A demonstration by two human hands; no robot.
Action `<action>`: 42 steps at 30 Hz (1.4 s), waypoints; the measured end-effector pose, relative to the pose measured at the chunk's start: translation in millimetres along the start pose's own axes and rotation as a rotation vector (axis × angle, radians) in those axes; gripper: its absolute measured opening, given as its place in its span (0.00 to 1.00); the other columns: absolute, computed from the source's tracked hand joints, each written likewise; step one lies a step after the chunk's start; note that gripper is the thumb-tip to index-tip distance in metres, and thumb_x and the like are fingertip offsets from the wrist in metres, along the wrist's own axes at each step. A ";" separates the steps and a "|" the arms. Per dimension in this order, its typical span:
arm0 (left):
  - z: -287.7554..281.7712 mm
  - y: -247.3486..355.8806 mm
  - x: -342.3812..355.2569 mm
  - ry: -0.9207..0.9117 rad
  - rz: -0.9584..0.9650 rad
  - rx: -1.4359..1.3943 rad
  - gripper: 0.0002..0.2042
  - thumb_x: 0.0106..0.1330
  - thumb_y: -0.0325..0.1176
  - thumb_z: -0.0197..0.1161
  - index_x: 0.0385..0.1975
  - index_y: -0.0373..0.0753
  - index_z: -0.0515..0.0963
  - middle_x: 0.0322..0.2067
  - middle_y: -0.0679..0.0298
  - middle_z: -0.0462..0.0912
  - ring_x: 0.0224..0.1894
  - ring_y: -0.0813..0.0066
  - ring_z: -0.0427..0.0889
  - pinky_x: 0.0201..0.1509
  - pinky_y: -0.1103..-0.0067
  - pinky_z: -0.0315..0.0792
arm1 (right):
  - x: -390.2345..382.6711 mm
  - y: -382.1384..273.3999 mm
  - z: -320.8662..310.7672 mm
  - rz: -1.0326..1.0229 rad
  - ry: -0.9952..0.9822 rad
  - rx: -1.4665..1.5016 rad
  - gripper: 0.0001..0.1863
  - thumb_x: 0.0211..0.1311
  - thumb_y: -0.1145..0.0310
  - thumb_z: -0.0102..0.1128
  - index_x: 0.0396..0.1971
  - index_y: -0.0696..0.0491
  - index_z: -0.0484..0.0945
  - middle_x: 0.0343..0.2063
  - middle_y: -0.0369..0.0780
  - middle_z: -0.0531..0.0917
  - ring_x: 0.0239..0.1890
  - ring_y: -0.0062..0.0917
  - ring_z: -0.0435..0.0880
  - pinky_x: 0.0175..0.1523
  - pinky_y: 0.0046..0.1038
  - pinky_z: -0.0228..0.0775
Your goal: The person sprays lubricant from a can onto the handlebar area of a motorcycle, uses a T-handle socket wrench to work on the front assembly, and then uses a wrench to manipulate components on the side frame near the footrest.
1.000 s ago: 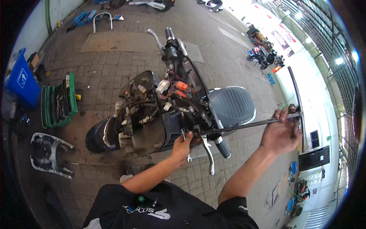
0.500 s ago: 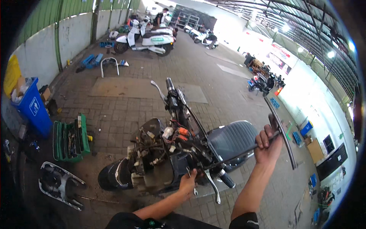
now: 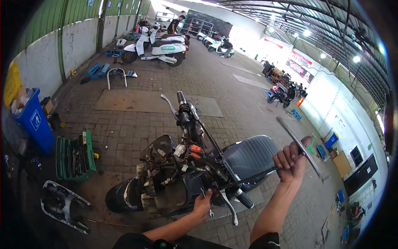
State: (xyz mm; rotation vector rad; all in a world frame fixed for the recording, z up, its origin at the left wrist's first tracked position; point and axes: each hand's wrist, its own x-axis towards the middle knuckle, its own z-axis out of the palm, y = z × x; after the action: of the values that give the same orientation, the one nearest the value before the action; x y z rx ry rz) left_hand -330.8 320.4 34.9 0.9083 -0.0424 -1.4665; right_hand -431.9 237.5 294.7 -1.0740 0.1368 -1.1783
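Observation:
A partly stripped black motor scooter (image 3: 176, 193) stands before me, its wiring and orange connectors (image 3: 195, 150) exposed. My right hand (image 3: 290, 161) is closed around a T-handle wrench (image 3: 295, 139). The tool's long shaft runs left toward the middle of the handlebar (image 3: 226, 164), where its tip is lost among dark parts. My left hand (image 3: 202, 204) is low at the steering area, beside the right-side brake lever (image 3: 230, 209). Its fingers are pinched on a small metal spanner (image 3: 211, 214), whose end shows below the hand. The ribbed black seat (image 3: 251, 154) lies beyond.
At left are an open green toolbox (image 3: 75, 155), a blue bin (image 3: 37, 124) and a removed grey body panel (image 3: 62, 205). A metal hoop (image 3: 117, 76) lies farther off. White scooters (image 3: 159, 50) and a person (image 3: 174, 25) are at the back.
The T-handle's crossbar has turned and tilted, its upper end swinging left and lower. My right hand has shifted slightly down. My left hand stays at the steering area; the whole view has tilted slightly.

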 end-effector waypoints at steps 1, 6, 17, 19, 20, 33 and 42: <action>3.3 2.1 -1.3 0.004 0.009 0.000 0.16 0.55 0.48 0.54 0.31 0.40 0.72 0.25 0.70 0.75 0.18 0.86 0.63 0.20 0.85 0.56 | -2.0 -2.6 8.3 0.038 0.139 -0.006 0.26 0.55 0.43 0.35 0.25 0.53 0.70 0.03 0.29 0.54 0.04 0.15 0.49 0.14 0.20 0.46; 10.1 11.6 -11.4 -0.013 -0.006 0.056 0.15 0.57 0.46 0.52 0.31 0.40 0.72 0.27 0.69 0.76 0.21 0.85 0.65 0.21 0.86 0.57 | -13.3 20.5 15.5 -0.444 0.373 -0.073 0.22 0.58 0.48 0.36 0.32 0.54 0.68 0.20 0.35 0.69 0.10 0.16 0.57 0.19 0.20 0.51; 3.8 4.9 -6.2 -0.043 0.001 0.021 0.16 0.56 0.47 0.53 0.33 0.40 0.69 0.28 0.69 0.75 0.26 0.83 0.69 0.24 0.83 0.58 | 7.3 -15.4 -7.4 0.133 0.059 -0.068 0.20 0.58 0.49 0.37 0.20 0.49 0.67 0.04 0.28 0.53 0.04 0.14 0.49 0.14 0.18 0.46; 5.2 7.6 -9.3 -0.053 0.037 0.011 0.16 0.56 0.47 0.53 0.32 0.40 0.70 0.29 0.70 0.73 0.28 0.83 0.68 0.27 0.83 0.58 | 6.2 -8.5 -1.2 0.120 0.150 -0.040 0.19 0.58 0.50 0.38 0.22 0.50 0.68 0.05 0.28 0.55 0.04 0.14 0.50 0.15 0.18 0.46; 3.2 4.3 -6.4 -0.047 0.037 0.009 0.16 0.56 0.47 0.53 0.32 0.40 0.70 0.29 0.70 0.73 0.28 0.83 0.68 0.27 0.83 0.58 | 6.0 -3.8 2.1 0.104 0.238 -0.012 0.18 0.58 0.51 0.39 0.24 0.50 0.69 0.06 0.28 0.57 0.05 0.14 0.51 0.15 0.17 0.47; -5.9 6.0 4.7 0.009 -0.015 0.171 0.18 0.54 0.50 0.54 0.34 0.41 0.71 0.27 0.74 0.72 0.27 0.85 0.67 0.23 0.85 0.57 | 2.8 -5.7 29.3 -0.248 0.207 -0.047 0.20 0.57 0.53 0.42 0.12 0.49 0.62 0.06 0.28 0.56 0.08 0.12 0.52 0.16 0.17 0.45; -10.2 -2.3 10.8 -0.098 -0.245 -0.002 0.09 0.60 0.39 0.48 0.31 0.41 0.70 0.24 0.69 0.74 0.22 0.81 0.70 0.17 0.86 0.54 | -39.0 -52.0 63.9 -0.590 0.068 -0.789 0.23 0.56 0.46 0.37 0.23 0.53 0.64 0.15 0.31 0.57 0.11 0.12 0.52 0.18 0.14 0.44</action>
State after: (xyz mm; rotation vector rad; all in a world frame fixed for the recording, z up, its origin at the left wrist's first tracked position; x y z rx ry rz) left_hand -325.4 316.7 21.4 0.8614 -0.0019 -1.7384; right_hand -446.1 308.4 350.2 -1.8452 0.3772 -1.7566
